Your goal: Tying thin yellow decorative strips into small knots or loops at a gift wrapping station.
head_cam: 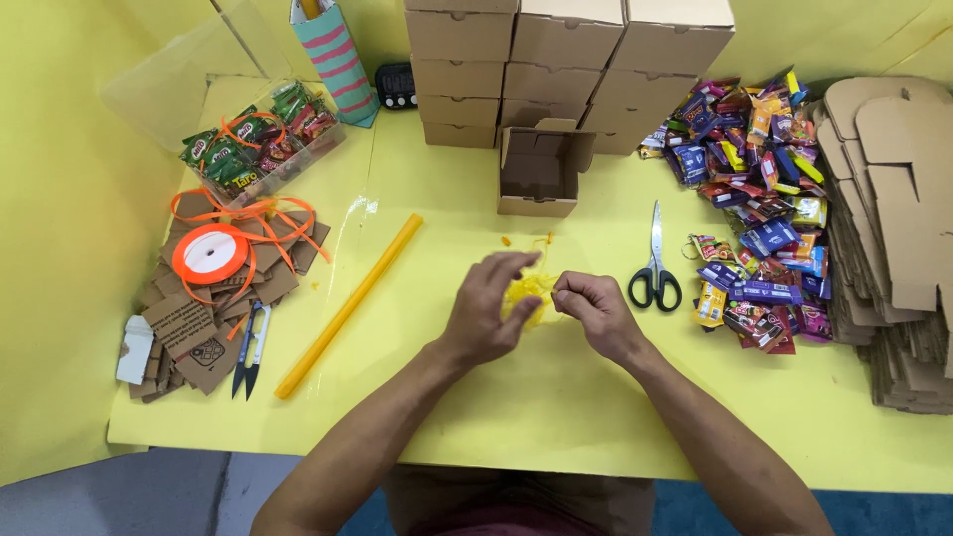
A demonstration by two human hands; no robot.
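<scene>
Both hands, left hand (486, 308) and right hand (593, 306), pinch a crumpled yellow cellophane bundle (529, 294), perhaps twisting it; black-handled scissors (654, 270) lie beside.

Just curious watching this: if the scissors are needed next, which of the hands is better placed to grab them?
Probably the right hand: the scissors lie just beside it, while the left hand sits farther away.

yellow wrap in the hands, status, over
Left hand and right hand both pinching the crumpled yellow wrap. Wrap low over the table. Scissors just right, clear.
</scene>
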